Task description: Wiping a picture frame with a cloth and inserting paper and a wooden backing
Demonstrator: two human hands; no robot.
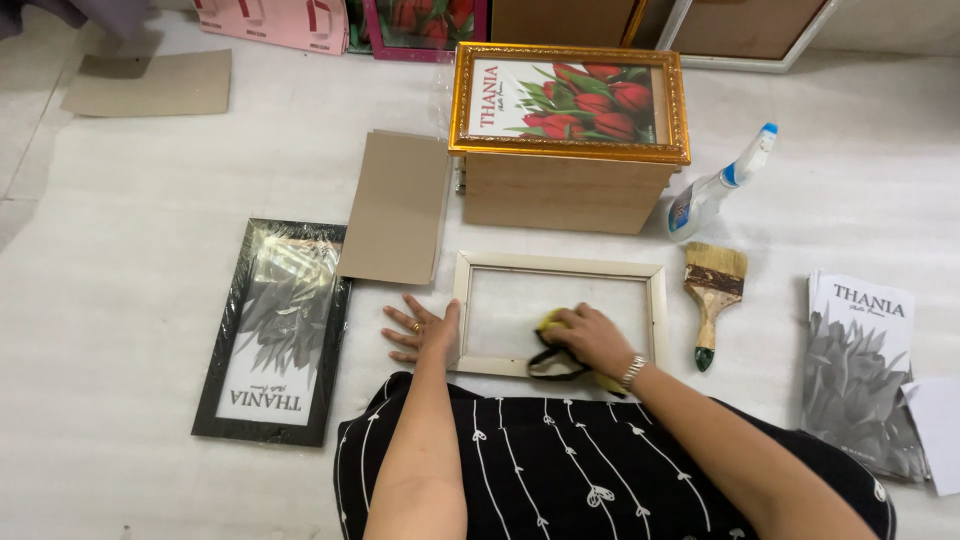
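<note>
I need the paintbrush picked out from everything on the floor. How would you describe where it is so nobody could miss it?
Start at the gold-framed tulip picture lying on the wooden box. Just right of the box lies a spray bottle, and below it, right of the pale frame being wiped, is the paintbrush. It alone has pale bristles, a wooden handle and a dark green tip.

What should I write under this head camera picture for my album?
Left hand steadies a pale wooden picture frame while the right hand presses a yellow cloth on its glass.
</note>
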